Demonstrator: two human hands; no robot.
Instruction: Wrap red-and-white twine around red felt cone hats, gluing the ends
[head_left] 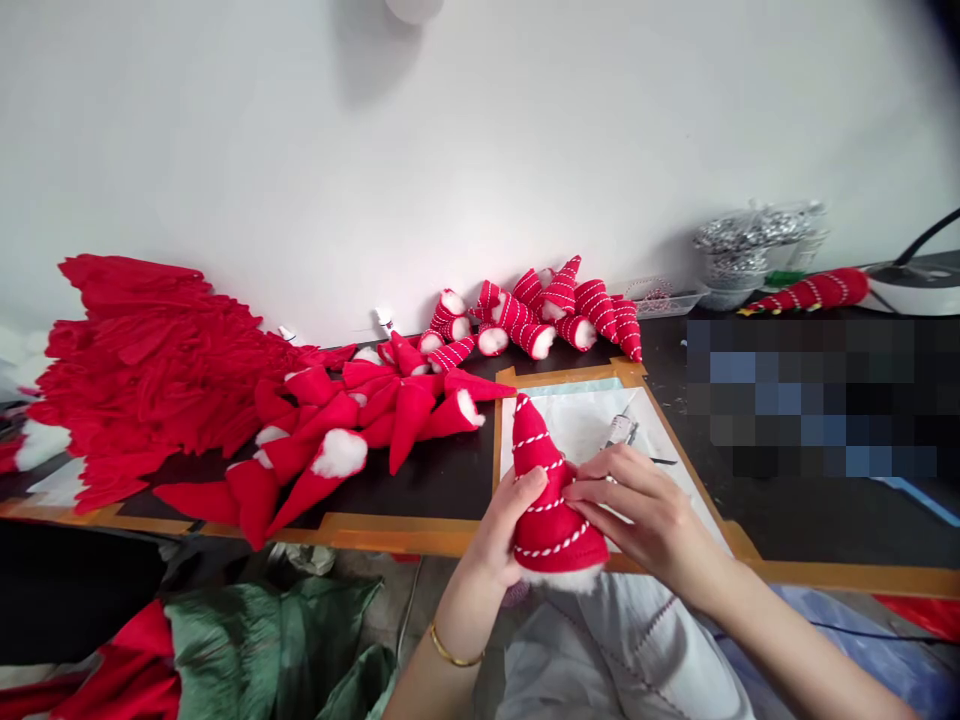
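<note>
Two hands hold a red cone with a stripy cord

A person sits at a dark surface (450,485) and holds a soft red cone (541,468) close in front, near the edge. The left hand (501,530) is wrapped around one side, with its thumb on the front, which seems to keep the cone from wobbling. The right hand (651,505) has its fingertips close together, touching the other side. One cannot tell if they pinch the red and white cord (553,549) or just press on it. The cone points up, leaning a little left, so its winding cord is easy to see. White fluff (566,580) pokes out underneath.

Behind the hands, a white sheet (574,412) lies with brown tape (577,374) along its edges, maybe so it cannot slide. A small tube (621,430) lies on it, near the right hand and handy to grab. Plain cones (411,425) lie to the left, and stripy cones (531,325) sit by the wall (225,150), perhaps to keep the two kinds from mixing
</note>
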